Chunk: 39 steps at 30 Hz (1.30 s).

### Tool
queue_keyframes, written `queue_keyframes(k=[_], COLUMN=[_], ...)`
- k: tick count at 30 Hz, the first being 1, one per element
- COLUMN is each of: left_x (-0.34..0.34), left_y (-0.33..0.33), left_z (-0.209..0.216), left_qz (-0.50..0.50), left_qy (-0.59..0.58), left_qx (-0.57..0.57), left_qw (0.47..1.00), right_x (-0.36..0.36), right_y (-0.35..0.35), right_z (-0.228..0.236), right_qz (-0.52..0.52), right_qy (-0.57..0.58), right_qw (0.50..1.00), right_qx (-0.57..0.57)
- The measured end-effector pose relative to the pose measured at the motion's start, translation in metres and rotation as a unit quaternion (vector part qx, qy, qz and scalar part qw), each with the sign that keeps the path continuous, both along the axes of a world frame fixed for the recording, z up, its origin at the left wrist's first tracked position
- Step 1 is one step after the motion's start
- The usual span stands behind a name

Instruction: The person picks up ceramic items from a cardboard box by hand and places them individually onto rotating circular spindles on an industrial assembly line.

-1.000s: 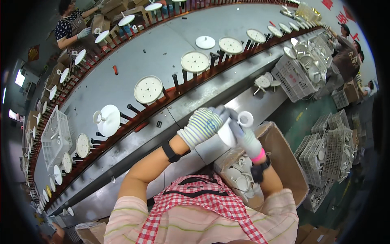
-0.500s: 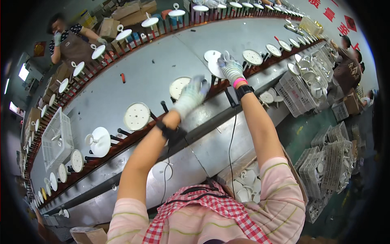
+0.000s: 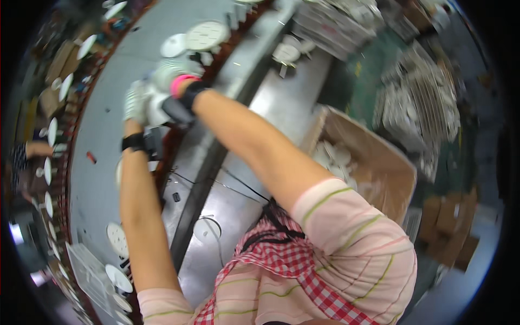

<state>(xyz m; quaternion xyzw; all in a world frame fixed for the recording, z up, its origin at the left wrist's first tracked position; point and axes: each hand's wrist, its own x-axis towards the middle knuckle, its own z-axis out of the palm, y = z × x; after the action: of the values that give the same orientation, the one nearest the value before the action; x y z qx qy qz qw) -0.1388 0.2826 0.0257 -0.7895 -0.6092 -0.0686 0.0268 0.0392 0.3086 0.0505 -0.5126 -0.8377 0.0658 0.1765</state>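
Note:
My gloved left hand (image 3: 136, 102) and gloved right hand (image 3: 173, 77) are close together over the conveyor line's near edge. A round white disc (image 3: 157, 110) shows between them. Both hands touch it or come very near it; motion blur hides the fingers, so I cannot tell how they grip. Just beyond my right hand are a plain white disc (image 3: 174, 45) and a cream disc with small slots (image 3: 208, 36). A pink band and a black strap circle my right wrist, and a black strap circles my left.
A grey table (image 3: 103, 146) carries a red piece (image 3: 91, 157) and a white plastic basket (image 3: 89, 271). White discs (image 3: 49, 170) line its far rail, where another person's arm (image 3: 40, 148) reaches in. At right stand a cardboard box (image 3: 387, 162) of white parts and stacked crates (image 3: 417, 103).
The view has swung round to the right. My left hand has moved from the disc on its left to beside my right hand, and the two now meet around a white disc.

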Motion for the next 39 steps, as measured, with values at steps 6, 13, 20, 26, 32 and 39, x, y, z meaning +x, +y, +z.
queue_keyframes(k=[6,13,20,26,32,39], left_x=[0.056,0.064,0.070,0.081,0.085,0.065], left_y=[-0.063,-0.332,-0.399,-0.408,-0.433,-0.480], left_z=[0.016,-0.053,-0.071,-0.076,-0.072,-0.139], left_qz=[0.197,0.107,0.128,0.095,0.119,0.272], left_qy=[-0.330,-0.334,-0.262,-0.304,-0.276,-0.384], left_qx=[0.012,-0.137,-0.346,-0.366,-0.396,-0.407], left_qw=[0.923,0.926,0.892,0.874,0.868,0.783], right_x=[0.077,0.315,0.470,0.575,0.525,0.440], right_y=[-0.115,-0.268,-0.327,-0.412,-0.344,-0.373], right_z=[-0.021,-0.254,-0.419,-0.423,-0.344,-0.216], right_qz=[0.015,-0.458,-0.441,-0.329,-0.471,-0.427], right_qy=[0.398,0.282,-0.068,-0.250,0.416,0.365], right_qw=[0.903,0.840,0.871,0.888,0.699,0.810], right_qx=[0.161,0.070,-0.204,-0.200,-0.340,-0.170])
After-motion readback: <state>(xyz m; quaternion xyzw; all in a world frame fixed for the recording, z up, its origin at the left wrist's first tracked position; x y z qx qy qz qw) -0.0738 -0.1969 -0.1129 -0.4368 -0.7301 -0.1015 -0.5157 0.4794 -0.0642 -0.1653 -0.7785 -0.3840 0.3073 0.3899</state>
